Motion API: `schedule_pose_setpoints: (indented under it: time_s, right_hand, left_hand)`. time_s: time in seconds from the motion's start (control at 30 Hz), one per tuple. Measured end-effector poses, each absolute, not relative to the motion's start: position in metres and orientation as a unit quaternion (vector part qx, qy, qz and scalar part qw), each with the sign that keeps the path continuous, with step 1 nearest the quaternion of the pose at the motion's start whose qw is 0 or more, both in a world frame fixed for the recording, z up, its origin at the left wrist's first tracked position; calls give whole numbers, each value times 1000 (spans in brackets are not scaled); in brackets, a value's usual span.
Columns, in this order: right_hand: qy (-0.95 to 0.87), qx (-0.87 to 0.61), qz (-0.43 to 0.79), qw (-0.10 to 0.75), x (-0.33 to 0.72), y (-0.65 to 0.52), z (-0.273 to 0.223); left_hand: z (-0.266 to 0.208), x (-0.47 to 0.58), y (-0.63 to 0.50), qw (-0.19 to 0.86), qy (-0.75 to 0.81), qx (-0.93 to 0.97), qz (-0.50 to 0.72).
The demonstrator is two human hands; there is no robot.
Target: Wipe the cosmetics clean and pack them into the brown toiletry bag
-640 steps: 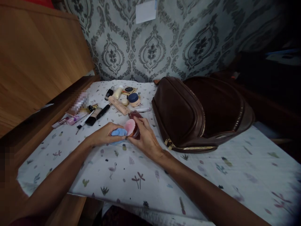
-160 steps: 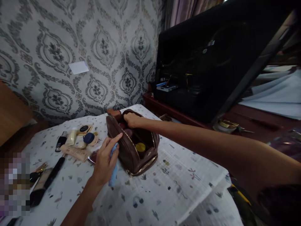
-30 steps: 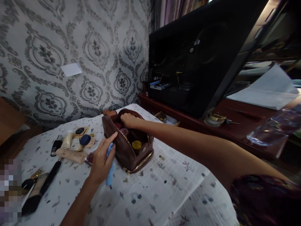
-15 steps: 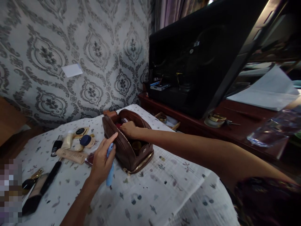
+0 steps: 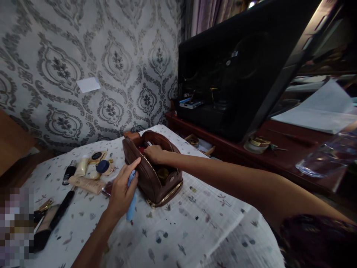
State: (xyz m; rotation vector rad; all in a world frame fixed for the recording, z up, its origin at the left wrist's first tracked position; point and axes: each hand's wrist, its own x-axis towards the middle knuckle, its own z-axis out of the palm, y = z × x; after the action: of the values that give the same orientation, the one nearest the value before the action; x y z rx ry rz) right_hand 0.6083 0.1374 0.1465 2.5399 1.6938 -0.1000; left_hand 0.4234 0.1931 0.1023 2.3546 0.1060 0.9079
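From the head camera, the brown pouch [image 5: 156, 178] stands open on the desk [image 5: 195, 230], which is covered by a patterned cloth. The right hand [image 5: 154, 153] reaches into the pouch's mouth, its fingers curled inside; whether they grip anything cannot be told. The left hand [image 5: 122, 190] presses against the pouch's near side, its fingers clamped around a blue cloth [image 5: 131, 206]. Cosmetic tubes and jars [image 5: 92, 172] lie just left of the pouch
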Motion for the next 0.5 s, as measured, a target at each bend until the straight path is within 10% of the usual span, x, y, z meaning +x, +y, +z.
schedule_pose_setpoints:
  time_s: [0.5]
  right_hand:
    - [469, 878, -66, -62, 620, 138, 162]
  left_hand:
    - [101, 424, 194, 289, 29, 889, 354]
